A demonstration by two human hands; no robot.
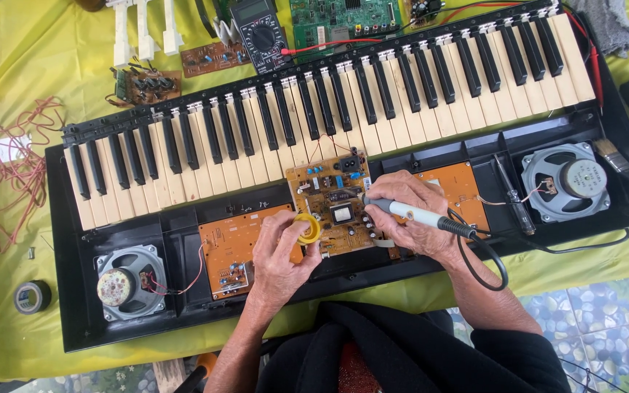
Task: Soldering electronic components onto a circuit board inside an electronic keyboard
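Observation:
An opened black keyboard case (74,291) lies in front of me with its key bed (329,109) tilted toward the far side. My left hand (279,251) holds a small round yellow tin (307,228) over the orange board (227,244). My right hand (405,215) grips a soldering iron (416,215) with a grey handle and black cord; its tip points left at the brown circuit board (333,207) in the middle of the case. The tip itself is hidden by my fingers.
Two round speakers (129,282) (566,182) sit at the case's ends. A screwdriver (512,195) and a brush (616,160) lie at right. A multimeter (260,33), loose boards (212,58), white key pieces (143,29), red wire (16,167) and a tape roll (33,297) lie on the yellow cloth.

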